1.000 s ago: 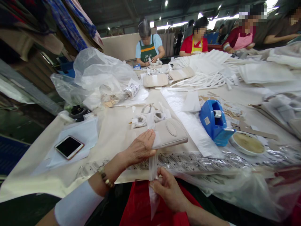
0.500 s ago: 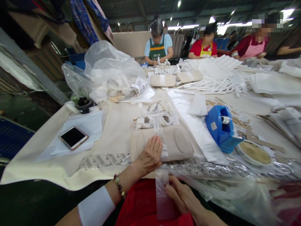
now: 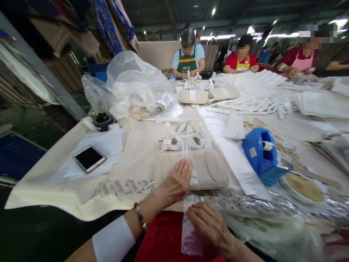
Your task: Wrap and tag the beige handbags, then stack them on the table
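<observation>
Nearest you, your right hand (image 3: 212,227) lies palm down on the long clear plastic film strip (image 3: 190,238), fingers close together and flat. You cannot tell whether the thumb is tucked beneath it. The strip hangs over the table edge onto the red cloth (image 3: 160,236) at your lap.

It looks feather-light, limp and slick, so it will likely slide or crease. It is best held by pressing it flat or pinching its lower end.

Your left hand (image 3: 176,182) presses flat on the beige padded oblong purse (image 3: 215,171), fingers together and tips at the strip's edge where it crosses the purse. The purse lies on the cream table cover (image 3: 136,153) and looks soft but shape-holding. Steady it by the body, not by the white-wrapped handles (image 3: 174,142) just beyond.

Farther off are a blue tape dispenser (image 3: 260,156) to the right and a smartphone (image 3: 89,158) to the left.
</observation>
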